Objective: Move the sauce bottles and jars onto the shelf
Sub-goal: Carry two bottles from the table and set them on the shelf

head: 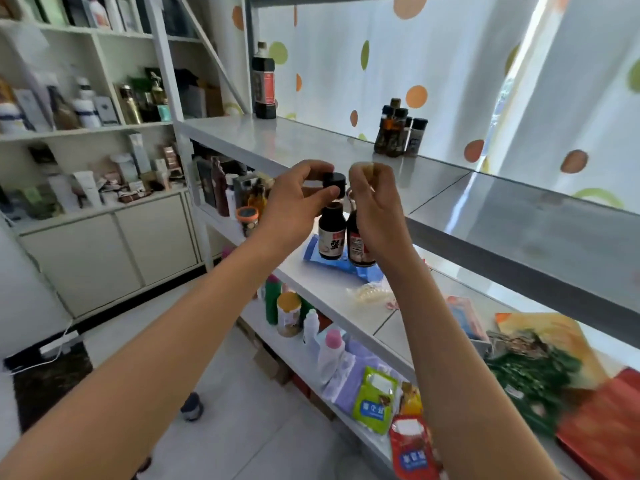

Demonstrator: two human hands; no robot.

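Note:
My left hand [298,199] grips the black cap of a small dark sauce bottle with a white label [331,237]. My right hand [372,206] holds the top of a second small dark bottle with a red and white label [358,245]. Both bottles hang side by side in front of the edge of the upper white shelf [311,143]. On that shelf stand a tall dark sauce bottle [264,84] at the far left and a cluster of small bottles [398,129] near the back.
The middle shelf [332,289] carries a blue packet, an orange-lidded jar [247,220] and several dark bottles at its left end. Snack bags lie at the right. The lower shelf holds cleaning bottles and pouches. A white cabinet with cosmetics fills the left wall.

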